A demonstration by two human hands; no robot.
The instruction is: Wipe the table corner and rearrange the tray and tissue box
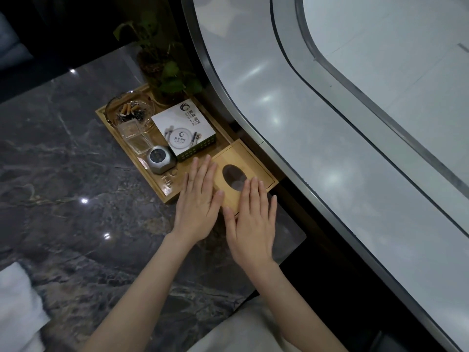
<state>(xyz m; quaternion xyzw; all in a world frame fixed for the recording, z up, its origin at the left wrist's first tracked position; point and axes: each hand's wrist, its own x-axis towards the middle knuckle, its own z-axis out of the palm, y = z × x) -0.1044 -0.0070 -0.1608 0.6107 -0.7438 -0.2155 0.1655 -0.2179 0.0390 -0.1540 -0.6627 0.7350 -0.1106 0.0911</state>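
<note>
A wooden tissue box (253,162) with an oval slot in its lid sits at the right corner of the dark marble table (63,161), touching the near right end of a wooden tray (166,193). My left hand (199,199) lies flat with fingers apart over the box's left edge and the tray's near end. My right hand (252,219) rests flat on the box's near right part, its fingertips close to the slot. Neither hand grips anything.
The tray holds a glass ashtray (130,110) with cigarette butts, a clear glass holder (134,138), a small metal device (161,158), a white printed box (184,128) and a potted plant (170,80). A white cloth (17,306) lies at the table's near left. A pale curved ledge (317,123) borders the right.
</note>
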